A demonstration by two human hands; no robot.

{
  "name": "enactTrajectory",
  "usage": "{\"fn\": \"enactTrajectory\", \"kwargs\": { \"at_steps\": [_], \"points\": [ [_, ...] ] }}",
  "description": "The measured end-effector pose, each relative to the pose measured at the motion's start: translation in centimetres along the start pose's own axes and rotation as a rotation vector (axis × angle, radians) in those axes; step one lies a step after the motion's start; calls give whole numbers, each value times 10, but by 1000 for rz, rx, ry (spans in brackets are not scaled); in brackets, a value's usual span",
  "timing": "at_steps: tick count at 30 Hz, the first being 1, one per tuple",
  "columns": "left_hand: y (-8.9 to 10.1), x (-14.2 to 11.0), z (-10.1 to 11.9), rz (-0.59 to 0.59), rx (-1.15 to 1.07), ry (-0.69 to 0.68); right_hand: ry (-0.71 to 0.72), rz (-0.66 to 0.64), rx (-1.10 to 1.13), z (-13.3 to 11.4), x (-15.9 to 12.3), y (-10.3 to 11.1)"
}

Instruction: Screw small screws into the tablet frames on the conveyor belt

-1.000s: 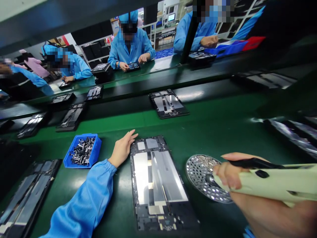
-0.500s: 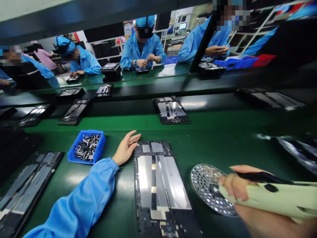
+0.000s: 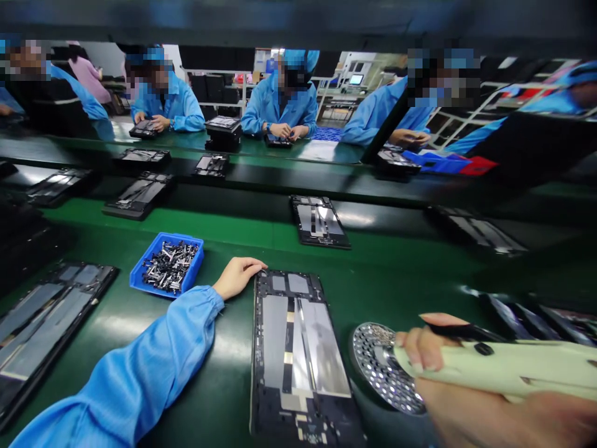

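Note:
An opened tablet (image 3: 321, 348) lies on the green bench in front of me, its metal plates and dark flex cables showing. At its far left corner, my left hand (image 3: 237, 275) has its fingers drawn together and pinched on the edge. My right hand (image 3: 431, 354) is wrapped round a pale green electric screwdriver (image 3: 517, 367) with a black lever. The screwdriver's front end is over a round perforated metal dish (image 3: 382, 373), right of the tablet. Small screws (image 3: 380, 336) are heaped on the dish's far side. The driver's bit is hard to make out.
Left of my hand is a blue bin (image 3: 135, 283) of small black and silver parts. Another opened tablet (image 3: 51, 317) lies at far left, and one more (image 3: 319, 221) lies beyond mine. Blurred devices (image 3: 527, 317) lie at right. Several people in blue work across the bench.
My left fingers have gone from spread to drawn together at the tablet's corner. The screwdriver still points at the dish. The whole view has tilted and shifted.

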State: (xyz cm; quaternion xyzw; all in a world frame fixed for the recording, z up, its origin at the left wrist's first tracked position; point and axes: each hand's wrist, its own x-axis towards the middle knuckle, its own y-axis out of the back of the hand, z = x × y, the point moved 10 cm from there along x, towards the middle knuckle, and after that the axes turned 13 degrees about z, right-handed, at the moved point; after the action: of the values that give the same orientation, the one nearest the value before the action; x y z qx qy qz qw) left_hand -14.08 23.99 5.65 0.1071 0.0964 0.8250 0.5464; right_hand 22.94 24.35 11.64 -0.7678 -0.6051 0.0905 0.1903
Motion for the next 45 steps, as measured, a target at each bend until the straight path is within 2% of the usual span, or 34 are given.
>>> {"fn": "enactTrajectory", "kwargs": {
  "at_steps": [2, 5, 8, 13, 15, 18, 23, 33, 39, 45],
  "points": [
    [0, 0, -2, 5, 7, 16, 42, -68, -77, -11, -7, -30],
    [-1, -2, -5, 42, 15, 40, 91, -120, -38, -26, -16, -72],
    [-1, -3, -8, 85, 32, 55, 103, -238, 0, -27, -20, -120],
    [0, 2, -8, 96, 67, 82, 29, -391, 23, 7, -20, -198],
    [0, 7, -9, 71, 69, 105, 21, -386, 20, 24, -19, -223],
    [-4, 12, -9, 29, 57, 137, 15, -337, 17, 49, -17, -246],
    [-8, 13, -10, 17, 45, 164, 9, -324, 6, 74, -16, -261],
    [-9, 12, -10, 27, 62, 166, -17, -335, -27, 86, -19, -261],
    [-8, 13, -12, 16, 70, 154, 1, -331, 5, 85, -18, -262],
    [-10, 12, -12, 21, 49, 108, -13, -303, 125, 68, -9, -253]
  ]
}}
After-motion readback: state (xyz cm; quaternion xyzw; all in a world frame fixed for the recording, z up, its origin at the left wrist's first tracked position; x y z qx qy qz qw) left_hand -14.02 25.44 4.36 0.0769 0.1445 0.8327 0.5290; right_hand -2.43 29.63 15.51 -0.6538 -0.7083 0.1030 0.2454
